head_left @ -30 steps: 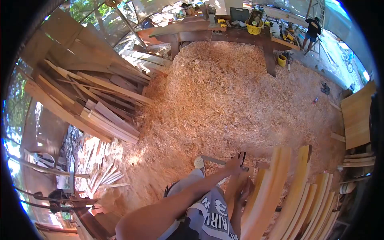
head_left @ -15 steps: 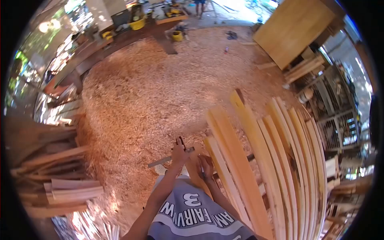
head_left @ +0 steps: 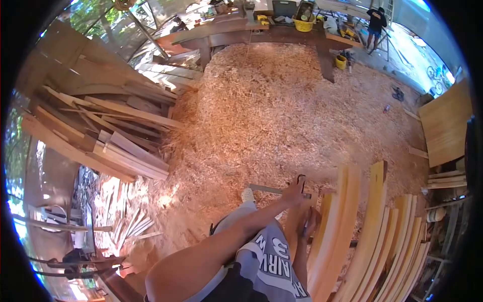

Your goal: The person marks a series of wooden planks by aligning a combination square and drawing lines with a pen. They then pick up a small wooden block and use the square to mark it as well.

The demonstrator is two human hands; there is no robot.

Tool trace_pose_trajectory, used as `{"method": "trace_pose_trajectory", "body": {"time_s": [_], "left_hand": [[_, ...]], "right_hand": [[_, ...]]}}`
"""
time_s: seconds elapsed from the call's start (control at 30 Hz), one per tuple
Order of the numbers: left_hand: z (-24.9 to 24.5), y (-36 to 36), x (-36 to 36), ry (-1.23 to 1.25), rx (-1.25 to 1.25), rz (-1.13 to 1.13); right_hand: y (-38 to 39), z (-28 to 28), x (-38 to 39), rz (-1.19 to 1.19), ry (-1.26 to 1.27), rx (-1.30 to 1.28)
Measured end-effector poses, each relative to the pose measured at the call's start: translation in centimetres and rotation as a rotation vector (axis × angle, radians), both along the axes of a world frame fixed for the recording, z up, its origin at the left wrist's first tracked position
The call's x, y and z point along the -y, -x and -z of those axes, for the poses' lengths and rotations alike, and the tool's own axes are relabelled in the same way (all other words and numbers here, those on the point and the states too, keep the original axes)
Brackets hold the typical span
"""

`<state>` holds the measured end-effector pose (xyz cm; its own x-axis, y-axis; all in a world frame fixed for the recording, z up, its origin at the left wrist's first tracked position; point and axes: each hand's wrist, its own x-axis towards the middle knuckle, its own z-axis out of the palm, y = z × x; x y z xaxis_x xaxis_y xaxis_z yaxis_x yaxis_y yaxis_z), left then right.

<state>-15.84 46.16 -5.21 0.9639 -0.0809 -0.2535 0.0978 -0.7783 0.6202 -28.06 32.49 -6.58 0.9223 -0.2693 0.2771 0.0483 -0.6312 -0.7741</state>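
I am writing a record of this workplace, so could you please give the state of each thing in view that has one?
Left hand: holding the metal square
Metal square: across the board
Board: between the two arms
Right hand: beside the board, grip unclear
Long boards: side by side
Yellow basket: upright, filled
Yellow bucket: upright, contents unclear
Wood shavings: loose, spread out

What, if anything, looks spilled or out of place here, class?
Wood shavings blanket much of the floor, a loose litter underfoot. Pale strips lie scattered at lower left, pointing different ways, unlike the boards ranged beside the right hand. No damage is clear.
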Motion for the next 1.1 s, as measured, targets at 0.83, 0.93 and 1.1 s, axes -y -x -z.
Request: {"method": "trace_pose_trajectory", "body": {"time_s": [0.83, 0.93, 1.1], "left_hand": [[2.4, -0.2, -1.2, 0.174, 0.147, 0.125], [2.0, -0.9, -1.6, 0.125, 0.058, 0.196], [7.2, -0.8, -1.1, 0.188, 0.205, 0.146]], "right_hand": [[0.1, -1.0, 0.2, 0.017, 0.093, -0.032], [0.1, 0.2, 0.2, 0.032, 0.041, -0.08], [-0.2, 0.7, 0.1, 0.147, -0.076, -0.152]]}}
